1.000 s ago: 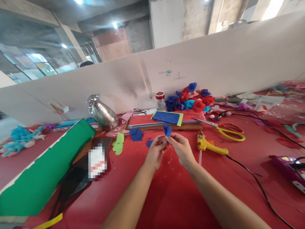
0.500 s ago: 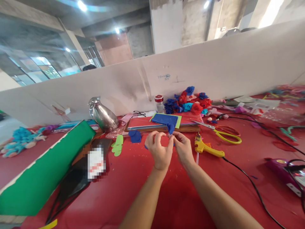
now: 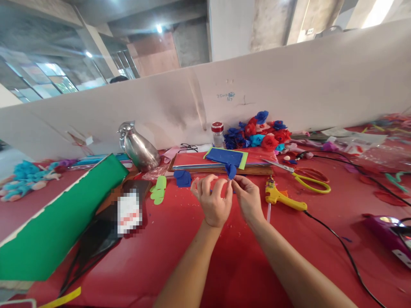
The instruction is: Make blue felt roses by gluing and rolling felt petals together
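Note:
A small blue crepe-paper flower [image 3: 230, 170], partly rolled, stands upright above the red table. My left hand [image 3: 214, 201] pinches at its base with thumb and forefinger, the other fingers loosely curled. From the right, my right hand [image 3: 248, 199] also pinches the flower's base; fingertips of both hands nearly meet there. Left of my hands lie cut blue paper petals [image 3: 182, 178] and light green paper pieces [image 3: 158, 189]. A yellow glue gun [image 3: 284, 199] rests right of my right hand, with yellow-and-red-handled scissors [image 3: 311, 182] beyond it.
A paper stack [image 3: 192, 160] lies behind my hands, with a lidded jar [image 3: 218, 136] and finished paper flowers [image 3: 257, 136] behind. At left are a steel jug [image 3: 139, 147], a green board [image 3: 64, 222] and a black bag [image 3: 99, 244]. A black cord [image 3: 346, 254] crosses the right side.
The flower has turned slightly between my fingers, and my left fingers have shifted and spread a little. The camera view has tilted slightly.

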A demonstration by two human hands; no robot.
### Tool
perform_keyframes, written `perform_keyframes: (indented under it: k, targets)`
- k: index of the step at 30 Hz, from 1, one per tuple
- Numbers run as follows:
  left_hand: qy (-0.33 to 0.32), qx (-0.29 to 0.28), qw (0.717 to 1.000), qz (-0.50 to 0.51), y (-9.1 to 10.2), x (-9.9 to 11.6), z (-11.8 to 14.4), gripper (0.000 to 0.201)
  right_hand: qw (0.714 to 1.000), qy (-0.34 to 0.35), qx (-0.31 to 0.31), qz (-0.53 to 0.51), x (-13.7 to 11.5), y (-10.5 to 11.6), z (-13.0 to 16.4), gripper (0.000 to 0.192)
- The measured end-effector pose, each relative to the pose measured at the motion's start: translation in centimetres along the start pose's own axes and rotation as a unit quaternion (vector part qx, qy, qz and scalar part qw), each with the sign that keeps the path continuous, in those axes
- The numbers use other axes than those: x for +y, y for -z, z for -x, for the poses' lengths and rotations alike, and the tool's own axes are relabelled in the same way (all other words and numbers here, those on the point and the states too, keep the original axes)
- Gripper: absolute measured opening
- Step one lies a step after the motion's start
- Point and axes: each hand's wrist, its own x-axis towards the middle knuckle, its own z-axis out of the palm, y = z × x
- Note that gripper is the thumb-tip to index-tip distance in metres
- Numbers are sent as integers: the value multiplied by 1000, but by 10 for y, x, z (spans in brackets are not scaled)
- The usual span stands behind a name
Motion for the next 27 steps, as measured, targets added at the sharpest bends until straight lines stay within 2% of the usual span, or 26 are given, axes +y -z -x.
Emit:
perform_keyframes:
  k: [14,23,27]
  targets:
    - [-39,10,999,-19,0,-5,5,9,1000,17,3,23,3,2,0,25]
    - [-6,22,1000,-15,1,-5,0,8,1000,9,1,29,2,-1,2,23]
    - [-1,24,1000,-3,2,-6,-3,9,1000,7,-18,6,-1,-3,5,21]
